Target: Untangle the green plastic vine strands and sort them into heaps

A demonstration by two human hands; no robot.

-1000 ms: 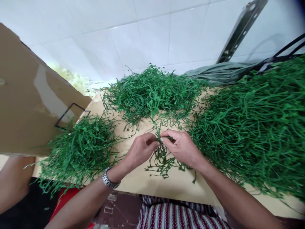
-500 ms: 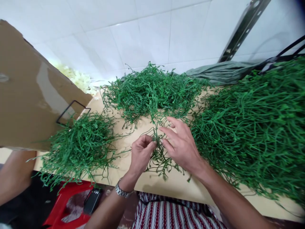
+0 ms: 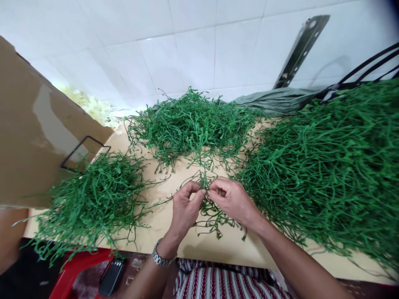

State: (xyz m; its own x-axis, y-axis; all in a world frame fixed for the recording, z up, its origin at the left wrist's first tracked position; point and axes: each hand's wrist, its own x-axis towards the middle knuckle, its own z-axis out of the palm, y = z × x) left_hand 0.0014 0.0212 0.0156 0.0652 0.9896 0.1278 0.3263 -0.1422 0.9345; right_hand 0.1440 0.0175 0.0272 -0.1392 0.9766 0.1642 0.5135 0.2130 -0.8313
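Beige tabletop heaped green stems; white tiled wall behind.

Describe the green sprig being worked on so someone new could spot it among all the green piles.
Start at the tan table under the white tiled wall, which carries three heaps of green plastic stems. The sprig lies in the bare gap in front of the middle heap, pinched between the left hand and the right hand. Unlike the heaps, it is one small loose bunch, held in fingers.
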